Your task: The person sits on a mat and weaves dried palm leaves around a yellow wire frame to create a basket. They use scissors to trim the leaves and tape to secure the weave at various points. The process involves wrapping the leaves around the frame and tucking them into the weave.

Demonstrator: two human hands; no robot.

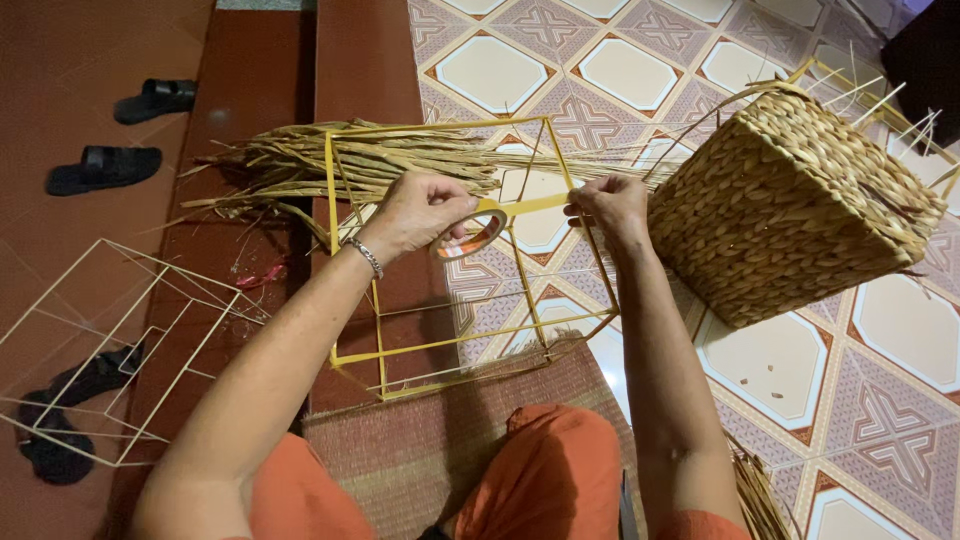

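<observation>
Holding a roll of yellow tape (470, 232), the left hand (420, 212) grips it between thumb and fingers just above the middle of the wire frame (455, 350), a box-shaped skeleton that sits on the floor in front of the person's knees. From the roll a short strip of tape (535, 205) runs to the right hand (610, 205), whose fingers are closed on the strip's free end at the frame's right upper bar. The 2 hands are a little apart, joined only by that taut strip.

Most bars of the frame already look yellow with tape, so by my reading the wrapping is well along; the thin cross wires near the frame's bottom look pale and may remain bare, though that is hard to tell.

Behind the frame lies a bundle of dried plant fibre (340, 165), unwoven. To the right of the frame, just beside the right hand, a finished woven basket (790, 205) rests tilted, loose stalks sticking out of its rim. To the left of the frame lies another bare wire frame (100, 350), and farther off 2 black sandals (125, 135). No weaving shows on the frame in hand.
</observation>
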